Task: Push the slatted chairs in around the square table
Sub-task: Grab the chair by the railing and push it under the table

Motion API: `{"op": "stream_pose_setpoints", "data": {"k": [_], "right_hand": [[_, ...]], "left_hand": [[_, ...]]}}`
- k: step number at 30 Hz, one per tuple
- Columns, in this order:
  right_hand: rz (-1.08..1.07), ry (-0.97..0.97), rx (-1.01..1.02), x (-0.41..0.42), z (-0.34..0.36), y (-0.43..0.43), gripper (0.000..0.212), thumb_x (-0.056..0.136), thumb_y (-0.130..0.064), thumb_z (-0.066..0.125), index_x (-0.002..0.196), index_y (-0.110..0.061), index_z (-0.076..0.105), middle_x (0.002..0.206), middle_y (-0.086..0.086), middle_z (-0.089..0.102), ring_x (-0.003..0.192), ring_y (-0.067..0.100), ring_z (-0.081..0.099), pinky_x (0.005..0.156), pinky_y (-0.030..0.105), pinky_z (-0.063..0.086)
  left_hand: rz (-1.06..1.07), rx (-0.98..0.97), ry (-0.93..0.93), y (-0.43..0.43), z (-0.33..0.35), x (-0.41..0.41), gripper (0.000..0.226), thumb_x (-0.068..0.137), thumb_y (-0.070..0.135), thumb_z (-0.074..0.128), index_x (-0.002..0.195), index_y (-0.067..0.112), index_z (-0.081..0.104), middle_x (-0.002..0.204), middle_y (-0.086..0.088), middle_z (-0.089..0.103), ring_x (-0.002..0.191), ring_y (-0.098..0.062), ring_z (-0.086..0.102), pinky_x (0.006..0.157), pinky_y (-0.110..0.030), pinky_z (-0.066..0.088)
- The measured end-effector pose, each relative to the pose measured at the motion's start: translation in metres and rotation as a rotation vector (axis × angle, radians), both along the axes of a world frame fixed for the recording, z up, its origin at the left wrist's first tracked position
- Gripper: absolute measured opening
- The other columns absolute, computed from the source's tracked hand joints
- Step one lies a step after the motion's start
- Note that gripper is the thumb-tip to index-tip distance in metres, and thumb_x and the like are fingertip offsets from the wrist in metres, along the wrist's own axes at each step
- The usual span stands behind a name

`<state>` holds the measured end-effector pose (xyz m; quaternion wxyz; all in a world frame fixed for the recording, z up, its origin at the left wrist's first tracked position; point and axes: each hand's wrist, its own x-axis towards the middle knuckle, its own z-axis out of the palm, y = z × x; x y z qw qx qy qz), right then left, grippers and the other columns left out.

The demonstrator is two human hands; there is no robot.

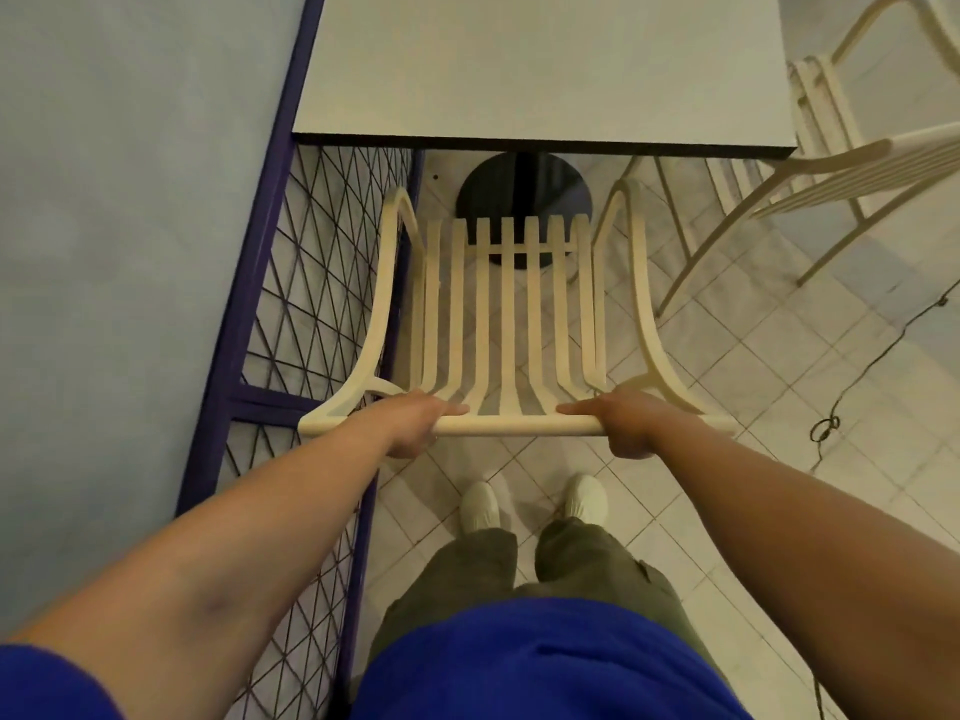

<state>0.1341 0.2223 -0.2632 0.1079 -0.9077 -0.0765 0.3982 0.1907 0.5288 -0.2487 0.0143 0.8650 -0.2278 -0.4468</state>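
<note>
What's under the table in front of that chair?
Under the square table a round black base shows, beyond the chair. The tabletop covers the column's upper part.

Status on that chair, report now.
Left hand and right hand both gripping top rail of near chair. Seat front short of table edge, not tucked. Black pedestal base ahead; second chair at right side.
</note>
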Motion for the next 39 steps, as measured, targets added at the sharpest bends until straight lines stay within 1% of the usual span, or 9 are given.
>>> {"op": "stream_pose_setpoints", "data": {"k": [2,4,6,12,19,22,25,29,39], "right_hand": [[-0.01,0.004,0.012,0.0,-0.003,0.006,0.087,0.08,-0.002,0.063,0.143,-0.054,0.031,0.085,-0.017,0.043,0.067,0.003,0.041,0.07,0.028,0.038],[-0.012,0.009,0.026,-0.001,-0.008,0.011,0.087,0.08,-0.002,0.063,0.143,-0.053,0.031,0.103,-0.009,0.055,0.072,0.006,0.044,0.072,0.029,0.038],[-0.002,0.006,0.022,-0.001,-0.009,0.013,0.088,0.08,-0.002,0.064,0.144,-0.052,0.03,0.116,-0.004,0.057,0.079,0.009,0.047,0.074,0.03,0.038],[-0.02,0.032,0.015,-0.002,-0.007,0.015,0.085,0.08,-0.006,0.065,0.145,-0.048,0.031,0.116,-0.006,0.055,0.087,0.011,0.048,0.078,0.029,0.038],[-0.013,0.095,0.069,-0.002,-0.001,0.01,0.083,0.079,-0.018,0.07,0.147,-0.043,0.029,0.123,-0.004,0.055,0.096,0.014,0.051,0.086,0.03,0.042],[0.025,0.103,0.019,-0.001,0.002,0.004,0.085,0.078,-0.014,0.068,0.148,-0.042,0.029,0.123,-0.002,0.056,0.095,0.015,0.053,0.083,0.029,0.044],[0.004,0.086,-0.004,-0.002,0.003,0.005,0.087,0.08,-0.005,0.064,0.148,-0.044,0.027,0.119,-0.003,0.055,0.09,0.013,0.051,0.077,0.027,0.04],[0.061,0.073,0.015,-0.001,0.004,0.007,0.082,0.081,-0.001,0.062,0.146,-0.043,0.034,0.122,-0.003,0.057,0.094,0.014,0.05,0.081,0.029,0.04],[0.012,0.026,0.009,-0.015,0.002,-0.001,0.077,0.081,-0.005,0.063,0.145,-0.039,0.037,0.119,-0.003,0.059,0.092,0.013,0.051,0.08,0.028,0.041]], "left_hand": [[-0.004,0.017,-0.005,0.006,-0.001,0.002,0.089,0.086,0.002,0.055,0.145,0.059,0.023,0.091,0.013,0.041,0.073,-0.011,0.05,0.052,-0.024,0.034],[0.01,0.023,0.005,0.011,-0.003,0.003,0.089,0.085,0.001,0.054,0.144,0.062,0.023,0.092,0.013,0.042,0.073,-0.01,0.05,0.052,-0.025,0.034],[0.007,0.031,-0.002,0.014,-0.003,0.003,0.09,0.085,0.001,0.054,0.143,0.062,0.023,0.091,0.012,0.043,0.073,-0.011,0.05,0.052,-0.025,0.034],[-0.045,0.048,0.003,0.018,-0.002,0.003,0.095,0.079,0.002,0.058,0.146,0.059,0.02,0.091,0.01,0.044,0.074,-0.012,0.05,0.056,-0.028,0.04],[-0.021,-0.024,0.007,0.034,-0.004,0.003,0.09,0.079,0.014,0.062,0.144,0.06,0.022,0.103,0.008,0.055,0.083,-0.011,0.055,0.074,-0.036,0.055],[0.0,-0.009,-0.087,0.034,-0.007,-0.004,0.085,0.085,0.011,0.058,0.141,0.064,0.023,0.103,0.006,0.056,0.08,-0.012,0.054,0.07,-0.035,0.053],[0.013,0.002,-0.125,0.033,-0.011,-0.007,0.089,0.086,0.003,0.054,0.139,0.066,0.022,0.092,0.01,0.048,0.073,-0.009,0.049,0.061,-0.031,0.045],[0.009,0.0,-0.121,0.032,-0.012,-0.005,0.091,0.085,0.001,0.053,0.14,0.066,0.022,0.088,0.011,0.045,0.072,-0.009,0.048,0.057,-0.029,0.04],[-0.014,-0.01,-0.11,0.023,-0.008,-0.002,0.09,0.086,0.0,0.053,0.14,0.067,0.023,0.096,0.007,0.047,0.076,-0.012,0.049,0.063,-0.034,0.047]]}}
